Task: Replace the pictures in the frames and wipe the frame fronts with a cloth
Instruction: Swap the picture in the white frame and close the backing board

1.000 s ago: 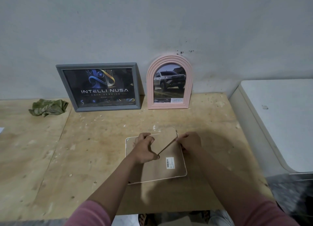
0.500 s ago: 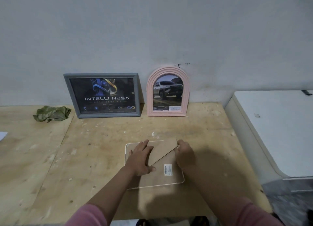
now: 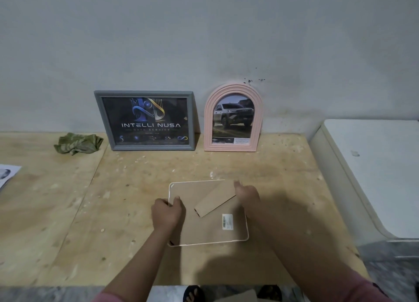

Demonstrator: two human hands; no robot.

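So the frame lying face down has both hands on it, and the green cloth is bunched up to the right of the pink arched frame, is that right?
Not quite. The head view shows the green cloth bunched up left of the grey frame, not right of the pink arched frame. The rest holds: the left hand and right hand are both on the face-down frame.

Grey frame [image 3: 145,120], leaning on wall: poster reads "INTELLI NUSA"; a smaller line beneath appears to read "DATA SERVICE", and the line below that is too small to read.
Pink arched frame [image 3: 233,118]: truck photo with caption strip at bottom, text illegible.
White-rimmed frame [image 3: 207,213], face down on table: barcode sticker [image 3: 227,221] on brown backing board, digits unreadable.
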